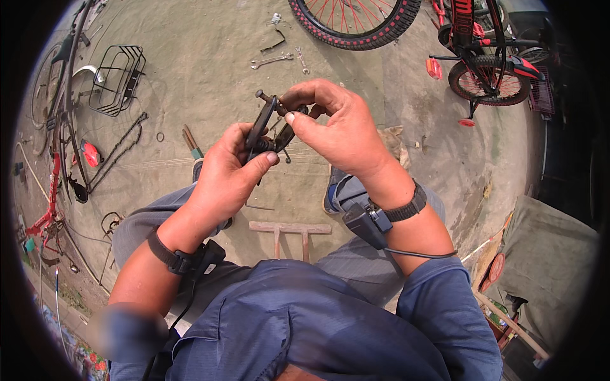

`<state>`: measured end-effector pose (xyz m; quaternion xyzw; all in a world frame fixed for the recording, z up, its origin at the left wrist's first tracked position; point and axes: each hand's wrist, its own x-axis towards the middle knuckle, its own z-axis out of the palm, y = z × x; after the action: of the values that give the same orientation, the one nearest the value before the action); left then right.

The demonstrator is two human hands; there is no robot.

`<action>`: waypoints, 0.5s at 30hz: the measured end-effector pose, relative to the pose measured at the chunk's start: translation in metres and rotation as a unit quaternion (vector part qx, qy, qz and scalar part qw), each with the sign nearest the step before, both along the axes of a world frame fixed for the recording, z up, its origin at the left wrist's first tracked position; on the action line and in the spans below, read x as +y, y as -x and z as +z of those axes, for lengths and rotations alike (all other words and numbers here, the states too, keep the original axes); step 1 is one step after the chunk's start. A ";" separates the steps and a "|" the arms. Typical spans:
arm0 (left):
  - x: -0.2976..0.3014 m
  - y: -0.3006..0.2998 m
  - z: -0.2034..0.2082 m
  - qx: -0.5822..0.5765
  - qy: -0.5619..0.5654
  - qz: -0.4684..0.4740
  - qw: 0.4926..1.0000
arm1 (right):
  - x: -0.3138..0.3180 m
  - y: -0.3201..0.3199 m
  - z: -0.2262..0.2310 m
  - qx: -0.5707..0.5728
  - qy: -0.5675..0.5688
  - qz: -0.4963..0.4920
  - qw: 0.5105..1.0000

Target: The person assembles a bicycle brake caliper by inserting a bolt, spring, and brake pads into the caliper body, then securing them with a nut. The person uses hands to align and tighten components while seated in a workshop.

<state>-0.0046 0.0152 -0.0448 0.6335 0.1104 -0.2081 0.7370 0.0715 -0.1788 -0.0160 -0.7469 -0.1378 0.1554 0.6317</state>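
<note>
My left hand (225, 166) is closed around the lower part of a black bicycle brake caliper (258, 130), its thumb pressed along the bottom. The caliper stands tilted, with two dark arms and a bolt (262, 95) poking out at its upper end. At the other arm's upper end, my right hand (343, 127) pinches with thumb and forefinger. Any small part between those fingertips is too hidden to make out. Both hands are above the ground between my knees.
Beyond my hands lie an open-ended wrench (272, 61) and a smaller wrench (302, 61). A bicycle wheel (357, 44) stands at the top. To the left are a black wire basket (117, 81) and a chain (121, 150). A T-shaped wooden piece (290, 227) sits between my legs.
</note>
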 end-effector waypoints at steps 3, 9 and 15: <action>0.000 0.000 0.000 0.004 -0.004 -0.004 1.000 | 0.000 0.000 0.001 0.015 -0.005 -0.004 1.000; 0.000 0.000 0.001 0.000 -0.004 -0.001 1.000 | 0.000 0.001 0.001 0.029 -0.011 -0.015 0.999; 0.001 0.000 0.001 0.005 -0.006 -0.002 1.000 | 0.000 0.000 -0.004 -0.022 0.007 -0.024 0.999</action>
<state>-0.0044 0.0159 -0.0435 0.6373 0.1145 -0.2121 0.7319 0.0715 -0.1789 -0.0199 -0.7577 -0.1328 0.1243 0.6267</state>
